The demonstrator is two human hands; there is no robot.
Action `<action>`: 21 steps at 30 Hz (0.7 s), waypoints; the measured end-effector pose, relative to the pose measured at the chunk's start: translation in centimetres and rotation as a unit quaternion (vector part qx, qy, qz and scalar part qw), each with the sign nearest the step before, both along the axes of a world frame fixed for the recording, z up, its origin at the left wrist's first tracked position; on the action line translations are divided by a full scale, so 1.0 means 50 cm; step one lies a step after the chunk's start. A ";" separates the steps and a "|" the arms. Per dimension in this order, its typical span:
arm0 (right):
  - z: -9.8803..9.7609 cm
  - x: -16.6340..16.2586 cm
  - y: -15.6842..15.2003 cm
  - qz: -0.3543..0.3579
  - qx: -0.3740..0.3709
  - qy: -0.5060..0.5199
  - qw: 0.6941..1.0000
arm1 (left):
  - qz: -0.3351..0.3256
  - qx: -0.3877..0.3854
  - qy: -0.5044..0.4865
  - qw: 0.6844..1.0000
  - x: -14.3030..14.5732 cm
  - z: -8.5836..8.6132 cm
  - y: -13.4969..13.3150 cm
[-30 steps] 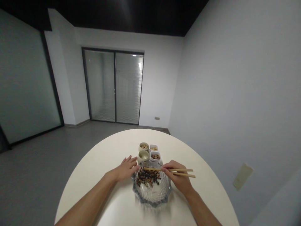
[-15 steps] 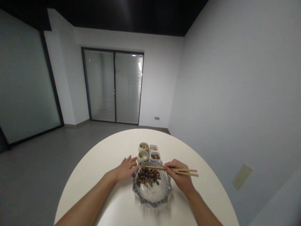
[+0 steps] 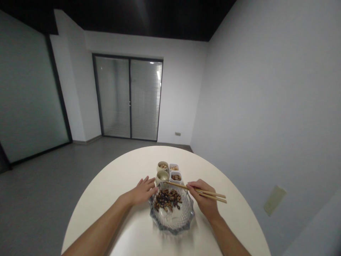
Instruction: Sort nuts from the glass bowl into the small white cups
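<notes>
My right hand (image 3: 204,197) is closed around a pair of wooden chopsticks (image 3: 210,193). Their tips point left, over the far rim of a clear glass bowl (image 3: 176,222) and close to a pale cup (image 3: 162,176). Whether anything is pinched at the tips is too small to tell. A heap of dark and brown seeds or nuts (image 3: 167,200) lies in the bowl's far left part. My left hand (image 3: 144,190) rests with fingers spread at the bowl's left edge, its thumb by the rim, holding nothing.
Behind the pale cup stands a similar cup (image 3: 163,166) with light nuts inside. To its right are a white dish (image 3: 174,167) of pale pieces and a white dish (image 3: 176,177) of brown pieces. All stand on a round white table (image 3: 119,170). A wall (image 3: 266,106) rises at the right.
The chopstick tips have lifted from the heap in the bowl toward the far rim and the pale cup. My right hand has shifted slightly; my left hand stays put.
</notes>
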State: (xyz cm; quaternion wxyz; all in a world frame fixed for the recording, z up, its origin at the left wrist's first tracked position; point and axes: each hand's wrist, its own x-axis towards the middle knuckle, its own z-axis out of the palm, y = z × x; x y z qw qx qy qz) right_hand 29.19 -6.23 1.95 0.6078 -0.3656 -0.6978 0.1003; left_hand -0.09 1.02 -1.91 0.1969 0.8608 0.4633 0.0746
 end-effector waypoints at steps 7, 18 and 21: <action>-0.005 -0.009 0.001 -0.012 0.013 -0.002 1.000 | -0.003 0.004 0.006 1.000 0.002 0.003 -0.002; -0.011 -0.022 0.003 -0.032 0.019 0.010 0.999 | -0.003 0.012 -0.001 1.000 0.002 -0.001 0.000; -0.011 -0.025 0.004 -0.019 0.022 0.015 0.999 | -0.002 0.009 0.009 1.000 0.004 0.005 -0.004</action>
